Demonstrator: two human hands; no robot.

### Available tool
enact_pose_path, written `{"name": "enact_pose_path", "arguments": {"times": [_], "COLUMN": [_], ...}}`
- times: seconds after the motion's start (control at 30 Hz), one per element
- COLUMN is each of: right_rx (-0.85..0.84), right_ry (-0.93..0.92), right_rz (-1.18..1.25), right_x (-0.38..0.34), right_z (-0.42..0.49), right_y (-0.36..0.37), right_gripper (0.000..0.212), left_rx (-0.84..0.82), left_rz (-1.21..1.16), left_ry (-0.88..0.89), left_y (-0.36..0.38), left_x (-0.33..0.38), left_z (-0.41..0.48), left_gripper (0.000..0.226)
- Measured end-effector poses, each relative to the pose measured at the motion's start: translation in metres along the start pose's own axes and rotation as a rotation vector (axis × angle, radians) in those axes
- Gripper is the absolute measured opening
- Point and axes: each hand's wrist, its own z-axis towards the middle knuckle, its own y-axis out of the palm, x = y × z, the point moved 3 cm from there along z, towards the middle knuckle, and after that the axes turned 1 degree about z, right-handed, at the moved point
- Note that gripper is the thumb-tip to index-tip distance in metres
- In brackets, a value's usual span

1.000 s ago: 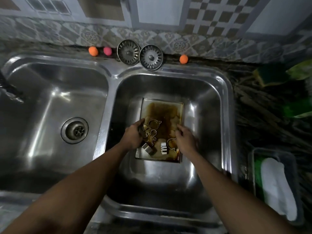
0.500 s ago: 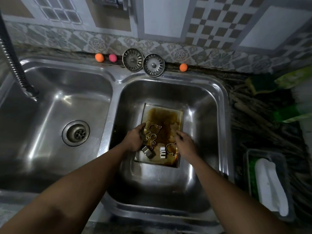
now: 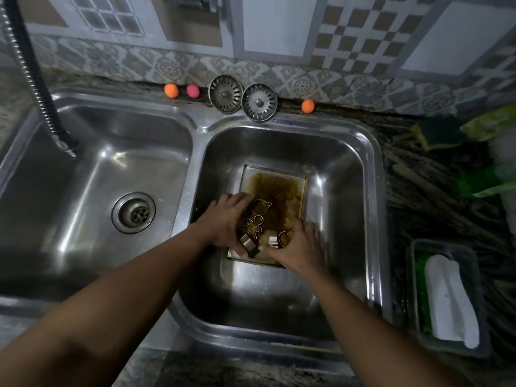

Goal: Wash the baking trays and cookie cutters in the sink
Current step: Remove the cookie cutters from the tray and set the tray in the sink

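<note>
A brown-stained baking tray (image 3: 279,188) lies flat on the bottom of the right sink basin (image 3: 363,152). Several metal cookie cutters sit on it: a round ornament shape (image 3: 261,207), a gingerbread man (image 3: 254,225), a square one (image 3: 247,241) and a white fluted one (image 3: 273,240). My left hand (image 3: 224,222) grips the tray's left edge, its fingers reaching over beside the cutters. My right hand (image 3: 300,248) lies over the tray's near right corner with fingers spread, thumb next to the white cutter. It partly hides another cutter (image 3: 285,235).
The left basin has a drain (image 3: 133,212), with a flexible faucet hose (image 3: 42,101) hanging above. Two strainers (image 3: 225,94) and small coloured balls (image 3: 171,90) sit on the back ledge. On the right counter are a sponge (image 3: 438,132), a green bottle (image 3: 485,182) and a container (image 3: 449,297).
My right hand has slid from the tray's right edge down toward its near corner and the white cutter. The left hand stays at the left edge. The camera has tilted up slightly.
</note>
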Motion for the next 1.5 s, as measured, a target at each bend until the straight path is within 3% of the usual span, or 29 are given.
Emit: {"name": "enact_pose_path", "arguments": {"times": [0.4, 0.57, 0.8, 1.0, 1.27, 1.5], "right_rx": [0.095, 0.07, -0.014, 0.011, 0.083, 0.094], "right_ry": [-0.026, -0.049, -0.134, -0.208, -0.288, -0.295], "right_rz": [0.039, 0.011, -0.185, -0.28, -0.377, -0.381], "right_x": [-0.001, 0.0, -0.002, 0.0, -0.002, -0.004], "right_z": [0.009, 0.013, 0.017, 0.019, 0.02, 0.025], "right_y": [0.005, 0.004, 0.007, 0.01, 0.011, 0.011], "right_gripper": [0.072, 0.072, 0.095, 0.076, 0.077, 0.059], "left_rx": [0.114, 0.11, 0.15, 0.173, 0.172, 0.119], "left_rz": [0.084, 0.188, 0.286, 0.234, 0.233, 0.237], "left_ry": [-0.146, -0.157, -0.153, -0.166, -0.148, -0.183], "left_y": [-0.001, 0.001, 0.011, 0.023, 0.023, 0.021], "left_x": [0.014, 0.02, 0.032, 0.034, 0.036, 0.042], "left_z": [0.02, 0.02, 0.021, 0.024, 0.027, 0.033], "left_gripper": [0.116, 0.135, 0.143, 0.126, 0.132, 0.129]}}
